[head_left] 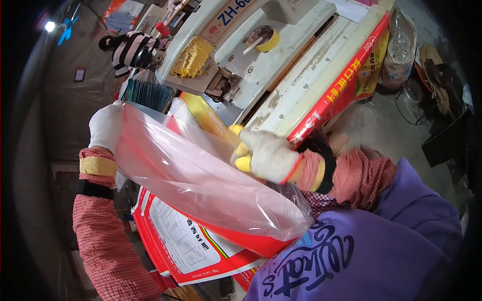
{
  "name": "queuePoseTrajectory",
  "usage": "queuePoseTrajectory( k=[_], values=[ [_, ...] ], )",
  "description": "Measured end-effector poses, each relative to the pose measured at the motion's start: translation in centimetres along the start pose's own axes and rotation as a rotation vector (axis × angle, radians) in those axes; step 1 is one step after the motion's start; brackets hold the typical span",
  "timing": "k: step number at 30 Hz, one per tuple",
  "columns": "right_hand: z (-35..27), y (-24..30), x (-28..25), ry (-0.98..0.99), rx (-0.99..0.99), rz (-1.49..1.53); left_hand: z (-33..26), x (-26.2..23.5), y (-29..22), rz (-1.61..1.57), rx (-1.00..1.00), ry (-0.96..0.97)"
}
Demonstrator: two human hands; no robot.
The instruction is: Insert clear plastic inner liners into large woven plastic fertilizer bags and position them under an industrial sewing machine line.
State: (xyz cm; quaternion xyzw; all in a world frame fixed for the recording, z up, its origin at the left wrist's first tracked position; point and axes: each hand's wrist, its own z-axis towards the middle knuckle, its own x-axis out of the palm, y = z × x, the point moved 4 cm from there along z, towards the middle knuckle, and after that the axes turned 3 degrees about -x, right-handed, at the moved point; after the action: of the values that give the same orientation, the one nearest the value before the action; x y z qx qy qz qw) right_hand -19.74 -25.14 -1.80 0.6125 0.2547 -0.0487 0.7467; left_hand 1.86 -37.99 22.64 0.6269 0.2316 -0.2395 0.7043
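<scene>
A clear plastic liner stretches across the middle, partly over a red and white printed sack on my lap side. My left hand, in a white glove, is closed on the liner's upper left end. At the liner's right side is my right hand, in a whitish glove with yellow fingertips. Its fingers are curled by the liner's edge, beside the sewing machine's bed; what lies between them is hard to make out. A yellow strip of sack material shows behind the liner, near the machine's needle area.
A large white industrial sewing machine stands at the far side, with a yellow tape roll on it. A marked worktable edge carries a red printed sheet. Another person in a striped top is at the far left.
</scene>
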Motion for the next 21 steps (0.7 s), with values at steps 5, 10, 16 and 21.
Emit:
queuePoseTrajectory(
  k=[5,10,16,21],
  values=[
    [-2.3,2.7,1.4,0.031,-0.172,0.288,-0.8,-0.3,-0.8,0.092,0.003,0.008],
    [-0.2,1.9,3.2,0.813,0.110,0.241,-1.0,-0.8,-2.5,0.138,-0.008,0.090],
    [0.1,6.1,4.3,0.417,-0.296,-0.008,2.1,1.1,2.1,0.121,-0.047,0.073],
    [-1.3,8.2,5.2,0.334,-0.218,0.324,6.7,8.2,-2.8,-0.187,-0.173,-0.163]
  ],
)
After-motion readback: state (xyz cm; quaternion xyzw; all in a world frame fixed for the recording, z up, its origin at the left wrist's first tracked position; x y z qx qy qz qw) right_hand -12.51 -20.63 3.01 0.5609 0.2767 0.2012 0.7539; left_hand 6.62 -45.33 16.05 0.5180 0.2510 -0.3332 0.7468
